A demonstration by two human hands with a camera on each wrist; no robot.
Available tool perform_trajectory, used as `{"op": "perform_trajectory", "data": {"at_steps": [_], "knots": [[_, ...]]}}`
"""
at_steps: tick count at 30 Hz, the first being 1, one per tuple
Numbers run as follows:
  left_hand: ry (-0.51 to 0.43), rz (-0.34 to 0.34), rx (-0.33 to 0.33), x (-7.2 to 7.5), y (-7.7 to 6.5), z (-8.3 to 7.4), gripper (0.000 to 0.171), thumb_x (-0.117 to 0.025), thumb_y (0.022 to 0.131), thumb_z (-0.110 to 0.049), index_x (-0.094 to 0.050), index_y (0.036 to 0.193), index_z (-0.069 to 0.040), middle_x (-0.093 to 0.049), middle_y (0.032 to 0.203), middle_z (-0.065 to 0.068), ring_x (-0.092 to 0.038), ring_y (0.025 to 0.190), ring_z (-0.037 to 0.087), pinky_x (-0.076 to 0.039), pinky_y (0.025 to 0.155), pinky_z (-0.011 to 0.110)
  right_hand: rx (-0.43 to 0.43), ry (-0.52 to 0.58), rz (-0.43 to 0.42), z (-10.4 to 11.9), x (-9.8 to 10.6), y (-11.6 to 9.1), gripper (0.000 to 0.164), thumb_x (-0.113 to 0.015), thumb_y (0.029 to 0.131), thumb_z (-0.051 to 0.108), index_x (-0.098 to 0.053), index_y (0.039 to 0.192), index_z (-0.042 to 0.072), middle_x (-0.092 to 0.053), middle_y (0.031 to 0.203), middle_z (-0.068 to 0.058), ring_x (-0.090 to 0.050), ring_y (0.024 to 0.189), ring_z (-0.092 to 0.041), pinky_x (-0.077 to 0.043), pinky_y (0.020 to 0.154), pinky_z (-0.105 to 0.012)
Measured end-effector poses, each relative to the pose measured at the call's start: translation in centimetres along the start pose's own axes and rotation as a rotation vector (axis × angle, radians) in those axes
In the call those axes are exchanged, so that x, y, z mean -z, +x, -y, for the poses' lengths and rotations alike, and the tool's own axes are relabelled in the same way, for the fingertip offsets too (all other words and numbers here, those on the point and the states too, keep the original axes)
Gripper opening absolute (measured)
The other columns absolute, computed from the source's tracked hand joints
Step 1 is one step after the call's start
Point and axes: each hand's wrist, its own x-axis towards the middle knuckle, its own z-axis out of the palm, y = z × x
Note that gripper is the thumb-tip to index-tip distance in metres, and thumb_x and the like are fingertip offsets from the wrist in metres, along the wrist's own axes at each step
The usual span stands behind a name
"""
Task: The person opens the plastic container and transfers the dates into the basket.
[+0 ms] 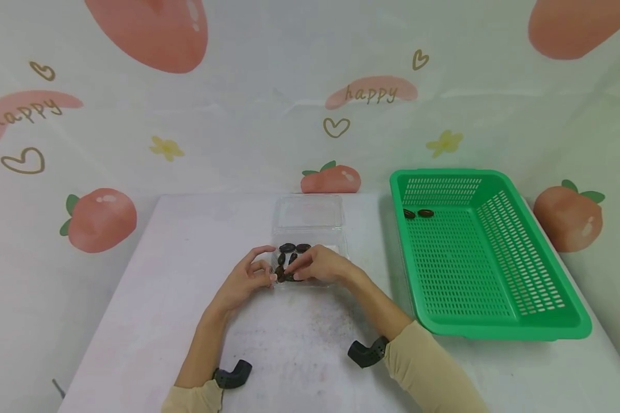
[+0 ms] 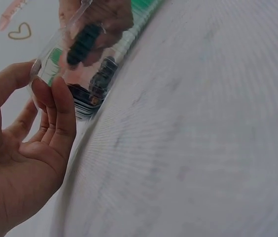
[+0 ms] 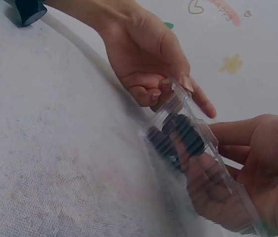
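Observation:
A clear plastic clamshell box (image 1: pixel 307 232) lies with its lid folded back. Inside are several dark, glossy dates (image 1: pixel 287 248), lined along the far and left sides. My left hand (image 1: pixel 244 282) holds the box's near left corner, its fingertips pinching the rim in the left wrist view. My right hand (image 1: pixel 321 264) reaches into the box from the right, fingers bent down near the front wall. Through the plastic, the left wrist view shows a date (image 2: pixel 84 45) between the right fingers. Part of the box floor is hidden under the right hand.
A large green plastic basket (image 1: pixel 413 275) stands to the right, with two dates (image 1: pixel 426 213) in its far left corner. The white table (image 1: pixel 186 241) meets a printed cloth backdrop (image 1: pixel 248 126) at the back. Black wrist mounts (image 1: pixel 232 376) sit on both forearms.

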Motion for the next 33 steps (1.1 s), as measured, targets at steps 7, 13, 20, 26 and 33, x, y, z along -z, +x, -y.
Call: {"op": "perform_trajectory", "data": {"at_steps": [7,13,20,26,33], "knots": [[-0.007,0.006,-0.013,0.0,0.0,-0.1,0.063,-0.067,0.091,0.0,-0.04,0.147,-0.009,-0.052,0.083,0.004,-0.061,0.078,0.022,-0.056,0.077,0.036,0.068,0.11,-0.076,1.0,0.4,-0.8,0.022,-0.066,0.093,0.005,-0.074,0.114,0.007,-0.071,0.108,-0.004,-0.061,0.09,-0.015,-0.052,0.078,-0.028],[0.002,-0.006,0.008,-0.2,-0.1,-0.2,0.064,-0.069,0.09,-0.001,-0.041,0.146,-0.011,-0.052,0.084,0.005,-0.061,0.078,0.023,-0.055,0.078,0.035,0.114,0.134,-0.124,2.2,0.7,-1.8,0.022,-0.065,0.094,0.005,-0.073,0.114,0.006,-0.07,0.113,-0.005,-0.065,0.098,-0.016,-0.056,0.083,-0.032],[-0.02,-0.028,0.024,-0.3,-0.1,-0.1,0.064,-0.069,0.089,0.0,-0.042,0.146,-0.012,-0.053,0.086,0.005,-0.061,0.075,0.022,-0.055,0.078,0.034,0.138,0.156,-0.173,4.0,1.3,-3.4,0.02,-0.068,0.093,0.009,-0.074,0.113,0.008,-0.071,0.11,-0.004,-0.067,0.096,-0.017,-0.057,0.084,-0.033],[-0.034,-0.031,0.017,-0.2,0.0,0.1,0.065,-0.069,0.088,0.001,-0.042,0.145,-0.012,-0.053,0.086,0.005,-0.061,0.075,0.02,-0.056,0.076,0.033,0.106,0.104,-0.214,4.9,2.8,-5.0,0.02,-0.07,0.093,0.016,-0.075,0.112,0.013,-0.073,0.106,0.0,-0.069,0.097,-0.023,-0.055,0.087,-0.035],[-0.033,-0.033,0.025,-0.2,-0.1,0.2,0.066,-0.07,0.089,-0.001,-0.042,0.146,-0.015,-0.053,0.086,0.004,-0.06,0.078,0.019,-0.057,0.075,0.035,0.091,0.117,-0.238,5.2,4.4,-6.4,0.017,-0.07,0.093,0.014,-0.076,0.109,0.011,-0.074,0.1,-0.005,-0.07,0.086,-0.019,-0.058,0.082,-0.034]]}}
